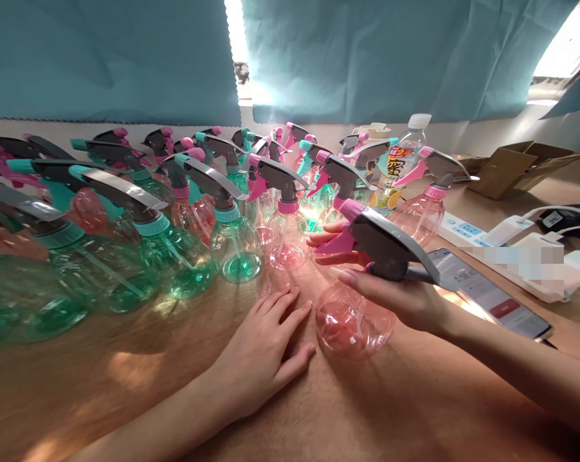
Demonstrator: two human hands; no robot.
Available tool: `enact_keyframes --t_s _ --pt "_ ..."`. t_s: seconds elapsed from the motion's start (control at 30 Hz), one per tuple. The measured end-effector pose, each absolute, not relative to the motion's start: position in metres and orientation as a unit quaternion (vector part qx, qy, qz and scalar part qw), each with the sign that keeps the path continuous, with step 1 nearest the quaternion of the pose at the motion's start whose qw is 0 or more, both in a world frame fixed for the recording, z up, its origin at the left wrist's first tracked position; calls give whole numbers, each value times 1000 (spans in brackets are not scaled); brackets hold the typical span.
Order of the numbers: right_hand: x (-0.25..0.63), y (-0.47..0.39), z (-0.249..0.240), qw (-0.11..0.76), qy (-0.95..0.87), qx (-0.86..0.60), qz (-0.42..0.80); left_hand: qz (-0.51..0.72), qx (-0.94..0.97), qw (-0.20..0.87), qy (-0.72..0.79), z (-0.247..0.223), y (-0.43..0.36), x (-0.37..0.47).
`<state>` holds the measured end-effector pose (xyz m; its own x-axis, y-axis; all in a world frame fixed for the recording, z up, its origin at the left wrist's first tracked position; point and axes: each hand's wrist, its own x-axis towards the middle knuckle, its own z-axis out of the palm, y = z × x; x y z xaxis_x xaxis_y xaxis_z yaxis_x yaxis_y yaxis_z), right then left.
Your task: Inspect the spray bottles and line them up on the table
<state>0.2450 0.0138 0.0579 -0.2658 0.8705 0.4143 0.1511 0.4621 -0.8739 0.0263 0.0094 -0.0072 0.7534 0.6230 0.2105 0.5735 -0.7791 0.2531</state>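
Note:
A pink transparent spray bottle (355,321) with a grey and pink trigger head stands slightly tilted, close in front of me. My right hand (396,298) is round its neck, the thumb on the near side and the fingers behind, under the pink trigger. My left hand (275,340) lies flat on the wooden table (280,433), fingers spread, just left of that bottle and holding nothing. Beyond my left fingertips stand a green spray bottle (237,253) and another pink spray bottle (287,240).
Rows of green and pink spray bottles fill the left and back. A phone (487,292), a white power strip (506,256) with chargers and an open cardboard box (516,170) are on the right. A clear drink bottle (410,144) stands behind, before blue curtains (367,58).

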Motion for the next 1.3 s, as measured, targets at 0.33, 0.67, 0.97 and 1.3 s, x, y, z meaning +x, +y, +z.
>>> enact_keyframes --t_s 0.33,0.67,0.97,1.3 --pt "241 12 63 497 -696 -355 377 140 932 88 323 -7 10 26" --pt "249 12 55 493 -721 -303 382 139 932 92 322 -6 10 27" --pt "243 12 59 495 -703 -348 374 138 931 95 324 -6 10 26" --pt "242 11 62 484 -697 -369 379 149 930 88 323 -7 10 27"
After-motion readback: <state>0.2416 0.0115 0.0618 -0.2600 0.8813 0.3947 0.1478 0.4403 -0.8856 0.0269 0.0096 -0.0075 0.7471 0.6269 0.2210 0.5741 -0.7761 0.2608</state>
